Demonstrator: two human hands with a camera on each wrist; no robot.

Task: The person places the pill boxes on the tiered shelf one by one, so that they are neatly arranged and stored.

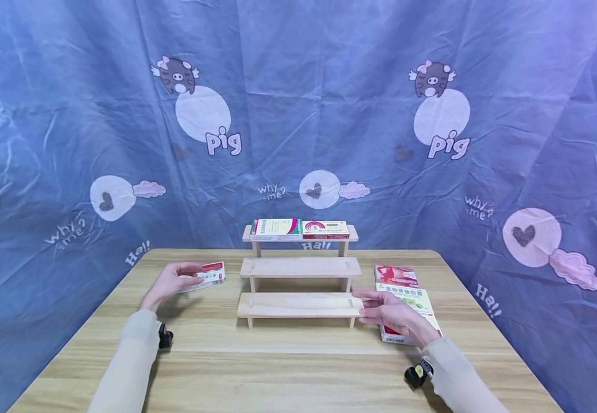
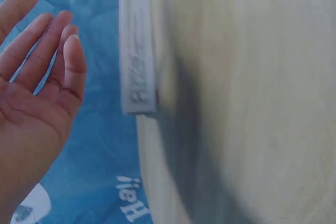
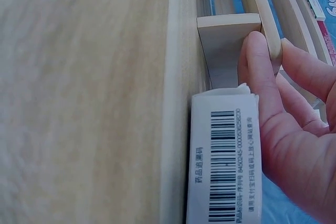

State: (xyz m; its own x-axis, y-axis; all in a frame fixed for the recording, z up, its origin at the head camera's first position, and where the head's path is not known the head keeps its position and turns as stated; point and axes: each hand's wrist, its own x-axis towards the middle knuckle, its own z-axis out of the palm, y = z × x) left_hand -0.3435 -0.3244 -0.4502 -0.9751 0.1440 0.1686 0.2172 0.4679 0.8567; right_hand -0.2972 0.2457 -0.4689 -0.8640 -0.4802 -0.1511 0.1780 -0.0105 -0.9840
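My left hand [image 1: 174, 279] hovers at a flat medicine box [image 1: 214, 273] on the table's left side. In the left wrist view that hand's fingers [image 2: 44, 51] are loosely extended, with a visible gap between them and the box. My right hand [image 1: 395, 314] pinches the right end of the lowest step of a three-step wooden stand [image 1: 298, 306]. The right wrist view shows its fingertips [image 3: 257, 48] below and above the board's end. On the top step lie two medicine boxes, one green and white [image 1: 276, 227], the other cream and dark red [image 1: 325, 229].
Right of the stand, several medicine boxes lie in a column: a red one [image 1: 396, 276] at the back, a white and green one [image 1: 407, 297], and a red and white one [image 1: 398, 338] in front, partly under my right hand. A blue printed curtain [image 1: 298, 132] hangs behind the table.
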